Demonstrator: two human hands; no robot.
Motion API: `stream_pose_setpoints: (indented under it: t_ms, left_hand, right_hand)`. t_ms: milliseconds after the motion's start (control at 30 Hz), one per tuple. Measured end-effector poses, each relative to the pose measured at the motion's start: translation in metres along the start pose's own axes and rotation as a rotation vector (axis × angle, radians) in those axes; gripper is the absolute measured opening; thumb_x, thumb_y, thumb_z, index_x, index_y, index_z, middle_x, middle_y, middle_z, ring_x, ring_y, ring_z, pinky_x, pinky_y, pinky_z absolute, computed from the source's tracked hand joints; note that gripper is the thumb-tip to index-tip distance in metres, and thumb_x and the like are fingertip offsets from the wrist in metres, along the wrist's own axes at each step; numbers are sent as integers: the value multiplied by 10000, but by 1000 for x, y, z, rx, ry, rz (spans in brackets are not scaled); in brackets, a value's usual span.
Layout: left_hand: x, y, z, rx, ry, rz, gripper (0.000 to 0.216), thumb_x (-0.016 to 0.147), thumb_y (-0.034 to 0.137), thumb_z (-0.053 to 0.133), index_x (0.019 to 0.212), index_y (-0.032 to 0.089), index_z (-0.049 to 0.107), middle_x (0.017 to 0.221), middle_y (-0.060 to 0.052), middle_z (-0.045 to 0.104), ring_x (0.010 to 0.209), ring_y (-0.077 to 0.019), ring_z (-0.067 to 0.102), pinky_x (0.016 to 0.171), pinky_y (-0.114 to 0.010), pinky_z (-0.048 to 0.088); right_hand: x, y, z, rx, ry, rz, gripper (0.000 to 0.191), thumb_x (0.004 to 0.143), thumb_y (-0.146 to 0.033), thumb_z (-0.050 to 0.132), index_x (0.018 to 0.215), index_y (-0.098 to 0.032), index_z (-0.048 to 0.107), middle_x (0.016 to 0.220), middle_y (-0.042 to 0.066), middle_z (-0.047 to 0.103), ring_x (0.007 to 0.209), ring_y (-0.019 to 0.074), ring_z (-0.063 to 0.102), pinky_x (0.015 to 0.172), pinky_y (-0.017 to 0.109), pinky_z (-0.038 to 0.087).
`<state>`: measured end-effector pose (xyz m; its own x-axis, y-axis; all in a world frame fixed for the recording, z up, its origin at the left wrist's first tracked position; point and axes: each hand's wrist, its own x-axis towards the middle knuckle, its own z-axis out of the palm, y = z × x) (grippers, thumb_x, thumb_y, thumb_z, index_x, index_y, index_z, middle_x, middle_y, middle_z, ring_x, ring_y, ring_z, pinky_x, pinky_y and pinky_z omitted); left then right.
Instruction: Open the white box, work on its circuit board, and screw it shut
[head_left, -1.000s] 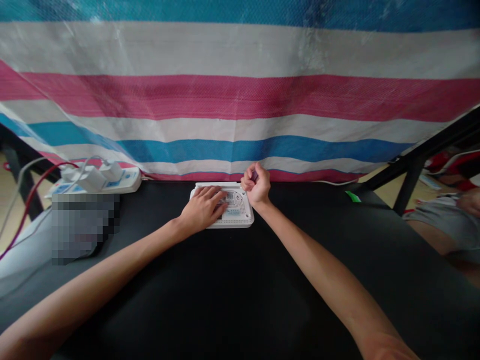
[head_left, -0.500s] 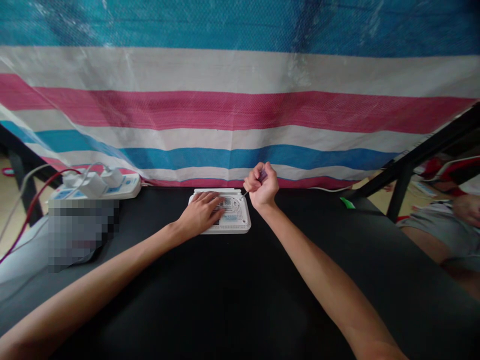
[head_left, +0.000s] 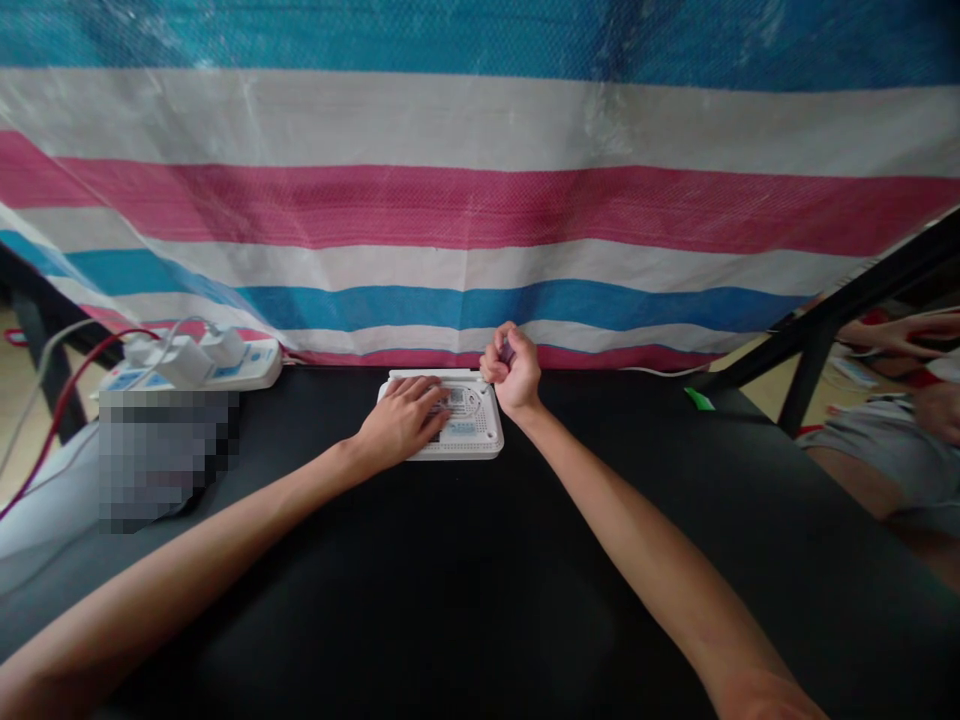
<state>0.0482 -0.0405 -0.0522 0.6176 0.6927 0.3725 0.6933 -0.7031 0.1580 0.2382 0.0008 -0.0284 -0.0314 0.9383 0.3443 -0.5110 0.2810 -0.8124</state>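
Observation:
A white router (head_left: 480, 440) with vents and a label lies underside up at the far edge of the black table. My left hand (head_left: 405, 415) rests flat across its left half, fingers spread and pressing on the casing. Over the router's far right corner, my right hand (head_left: 514, 372) is closed around a screwdriver (head_left: 507, 352). Part of its dark purplish handle shows between the fingers, and its thin shaft points down at the corner. The tip is too small to make out. A thin pale cable loop lies on the router.
A white power strip (head_left: 259, 365) with plugged-in chargers stands at the back left, beside a blurred-out dark object (head_left: 165, 460). A small green item (head_left: 700, 399) lies at the right. Striped sheeting (head_left: 465, 210) hangs behind the table. Another person's leg (head_left: 862, 470) shows at far right.
My right hand has shifted slightly left and turned a little with the screwdriver. My left hand stays on the router. The whole view has moved slightly.

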Motion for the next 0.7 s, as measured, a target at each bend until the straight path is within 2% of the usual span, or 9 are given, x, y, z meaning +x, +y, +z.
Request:
stream_pose_setpoints:
  t_ms: [167,333,467,600,700]
  left_hand:
    - [0,0,1,16,5,-1,342,1009,374,436,1221,161,600,1301,-131,613,1155,-282,597,988,-463,453]
    - [-1,0,1,14,10,6,332,1005,370,445,1214,166,603,1290,-129,616,1149,-281,601,980,-465,459]
    - [-1,0,2,24,8,11,335,1006,365,445,1224,165,600,1298,-134,612,1169,-289,589,981,-475,459]
    - [-1,0,2,41,3,11,339,1005,368,448,1226,161,599,1305,-136,611,1175,-295,585,980,-476,460]
    - [0,0,1,35,5,8,340,1006,370,444,1218,157,603,1297,-134,616,1160,-289,594,983,-466,458]
  right_hand:
    - [-2,7,-1,-31,-8,13,429,768,-582,650,745,-257,371,418,-129,341,337,63,189,352,183,124]
    - [0,6,1,-56,60,-60,467,752,-604,678,692,-243,388,446,-95,415,349,72,317,357,196,213]
    - [3,6,0,-54,90,-47,505,744,-660,656,622,-229,424,458,-52,451,381,92,408,371,219,268]
    - [2,6,3,-66,84,3,525,771,-723,584,656,-233,437,417,-90,338,340,69,262,362,220,178]
    - [-2,5,5,-63,59,5,484,753,-676,646,760,-253,411,448,-119,313,358,66,203,377,208,136]
